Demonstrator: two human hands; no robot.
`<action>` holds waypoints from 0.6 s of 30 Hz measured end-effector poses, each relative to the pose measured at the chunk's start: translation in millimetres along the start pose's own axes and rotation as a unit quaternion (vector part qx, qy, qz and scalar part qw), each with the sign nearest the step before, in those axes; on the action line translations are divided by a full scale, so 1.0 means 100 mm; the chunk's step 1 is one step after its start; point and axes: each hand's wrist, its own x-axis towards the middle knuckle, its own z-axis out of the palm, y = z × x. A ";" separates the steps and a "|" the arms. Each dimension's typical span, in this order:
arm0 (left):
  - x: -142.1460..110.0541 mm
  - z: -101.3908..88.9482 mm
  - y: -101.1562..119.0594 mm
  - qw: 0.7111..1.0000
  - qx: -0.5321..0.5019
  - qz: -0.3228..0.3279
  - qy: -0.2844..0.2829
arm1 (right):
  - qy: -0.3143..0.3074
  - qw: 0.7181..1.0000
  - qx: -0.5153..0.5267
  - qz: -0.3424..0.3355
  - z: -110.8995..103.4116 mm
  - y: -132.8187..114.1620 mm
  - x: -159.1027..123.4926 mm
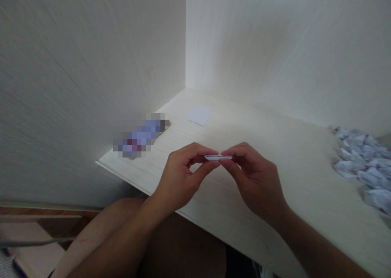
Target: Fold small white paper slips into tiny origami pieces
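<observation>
Above the table, a small, flat piece of white folded paper [211,158] is held edge-on between my two hands. My left hand [185,174] pinches it between thumb and fingers from the left. From the right, my right hand [255,176] grips it the same way, its fingertips almost meeting those of the left. How the paper is folded inside the fingers cannot be made out. Beyond my hands lie a few flat white paper sheets [200,115], loosely stacked.
A heap of folded or crumpled white paper pieces [366,160] covers the table's right side. A pixelated, bluish object [140,136] lies by the left wall. Pale panels [259,46] rise behind the white table [299,147]. My legs are below its front edge.
</observation>
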 end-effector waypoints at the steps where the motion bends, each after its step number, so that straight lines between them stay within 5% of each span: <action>1: 0.00 0.00 0.01 1.000 -0.010 -0.014 0.000 | -0.003 1.000 0.013 0.006 0.00 0.00 0.00; 8: 0.01 0.00 0.02 0.993 -0.073 -0.097 0.012 | -0.002 0.996 0.067 0.061 0.03 0.02 0.01; 18: 0.02 -0.01 0.03 0.994 -0.072 -0.077 0.001 | -0.015 0.991 0.096 0.087 0.02 0.02 0.00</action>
